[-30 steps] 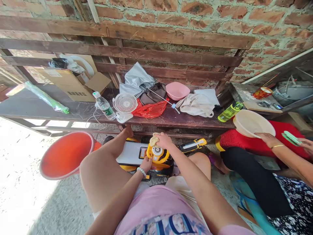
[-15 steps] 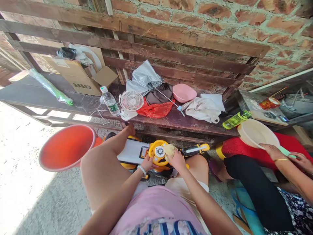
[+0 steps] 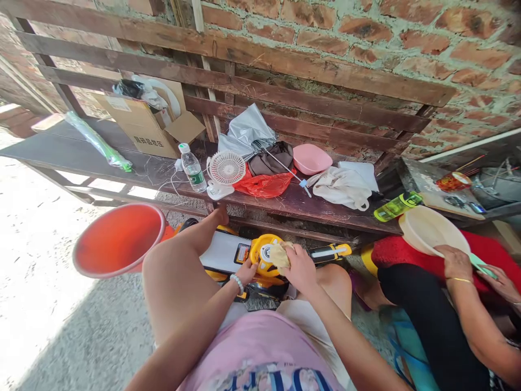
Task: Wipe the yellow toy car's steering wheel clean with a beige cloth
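Observation:
A yellow and black toy ride-on car [image 3: 228, 254] lies on the ground between my knees, under the bench. My left hand [image 3: 246, 271], with a white bead bracelet at the wrist, grips the lower rim of its yellow steering wheel [image 3: 264, 255]. My right hand [image 3: 300, 267] is closed on a crumpled tan cloth [image 3: 279, 254] and presses it on the right side of the wheel. My left leg stretches forward beside the car.
An orange basin [image 3: 118, 239] stands at the left. The dark wooden bench [image 3: 81, 157] holds a cardboard box [image 3: 140, 126], water bottle [image 3: 192, 168], small white fan [image 3: 224, 171], red bag, pink bowl [image 3: 311, 157] and white cloth. At right another person's hands [image 3: 458, 263] hold a cream basin [image 3: 427, 228].
My right hand with the cloth has slid from the top of the steering wheel down to its right side. The view has shifted slightly. The other person's hands have moved over the cream basin.

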`<state>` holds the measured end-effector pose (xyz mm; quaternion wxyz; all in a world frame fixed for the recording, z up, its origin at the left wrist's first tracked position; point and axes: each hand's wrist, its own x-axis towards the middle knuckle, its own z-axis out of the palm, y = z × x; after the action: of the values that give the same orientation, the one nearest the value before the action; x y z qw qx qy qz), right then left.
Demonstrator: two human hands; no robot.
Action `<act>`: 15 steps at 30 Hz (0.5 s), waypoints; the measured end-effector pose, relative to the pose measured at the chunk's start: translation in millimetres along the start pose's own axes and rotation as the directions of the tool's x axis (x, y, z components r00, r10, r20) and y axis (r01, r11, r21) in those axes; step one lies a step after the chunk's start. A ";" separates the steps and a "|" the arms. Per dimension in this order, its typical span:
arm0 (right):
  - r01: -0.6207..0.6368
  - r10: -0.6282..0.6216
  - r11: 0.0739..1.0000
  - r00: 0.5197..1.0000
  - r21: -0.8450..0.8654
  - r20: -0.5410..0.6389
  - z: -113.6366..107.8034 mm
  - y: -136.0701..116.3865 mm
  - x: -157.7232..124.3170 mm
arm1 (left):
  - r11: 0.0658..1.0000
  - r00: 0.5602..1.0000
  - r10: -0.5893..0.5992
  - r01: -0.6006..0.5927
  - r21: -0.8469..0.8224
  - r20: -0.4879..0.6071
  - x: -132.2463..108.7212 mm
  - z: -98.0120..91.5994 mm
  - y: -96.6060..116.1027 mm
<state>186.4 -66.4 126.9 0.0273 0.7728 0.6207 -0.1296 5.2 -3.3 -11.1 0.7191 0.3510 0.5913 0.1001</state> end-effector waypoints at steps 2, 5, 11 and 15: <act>0.093 -0.094 0.995 0.993 -0.029 -0.067 -8.7 -2.8 26.5 | 1.000 0.999 -0.025 0.025 0.009 0.027 -2.9 1.1 -0.4; 0.137 -0.137 0.991 0.990 -0.001 0.025 3.0 -9.2 66.9 | 0.999 0.998 -0.047 0.047 0.010 0.040 -6.3 3.2 -0.3; -0.123 0.113 0.988 0.987 0.090 0.116 40.8 -7.1 99.2 | 0.999 0.998 -0.046 0.046 0.019 0.032 -6.2 0.1 3.5; -0.251 0.234 0.951 0.966 0.182 0.109 54.5 6.4 72.9 | 0.998 0.996 -0.055 0.054 0.016 0.065 -7.4 -2.5 7.5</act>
<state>197.8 -9.6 56.5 -0.0058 0.8359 0.5034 -0.2185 2.9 -0.9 -0.8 0.7381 0.3428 0.5775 0.0648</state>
